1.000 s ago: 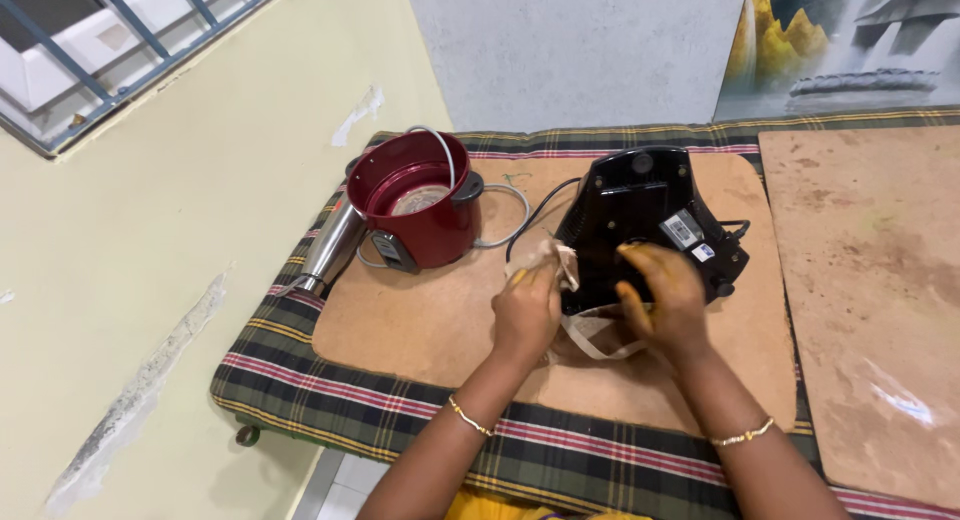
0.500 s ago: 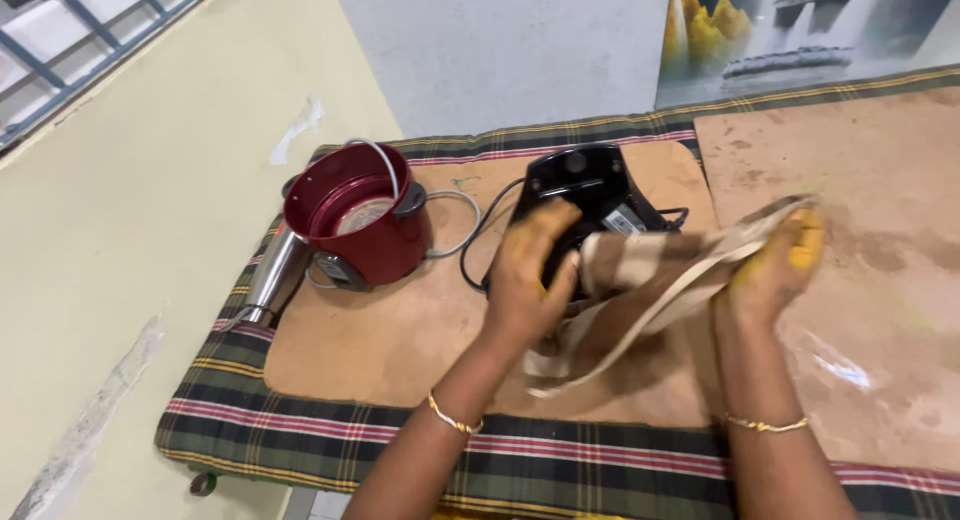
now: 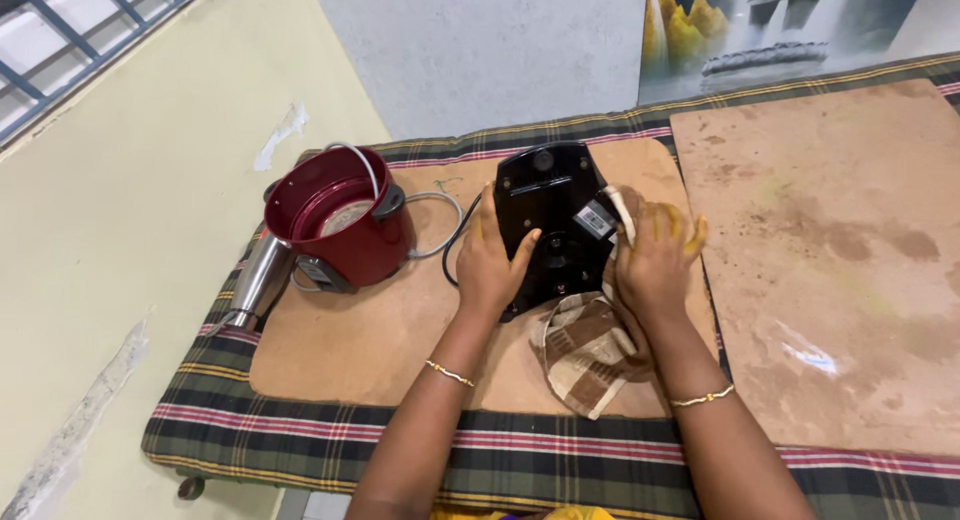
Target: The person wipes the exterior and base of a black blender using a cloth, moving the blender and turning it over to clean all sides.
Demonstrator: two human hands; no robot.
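Nearest to the person lies a brown-and-cream checked cloth, crumpled on the flat brown board, its far end tucked under the right hand. This hand presses the cloth against the black plastic appliance base, fingers spread, likely for wiping. At 9 o'clock of the base, the left hand lies flat with fingers together, steadying it. Farther, at 10 o'clock, stands a dark red round cooker pot.
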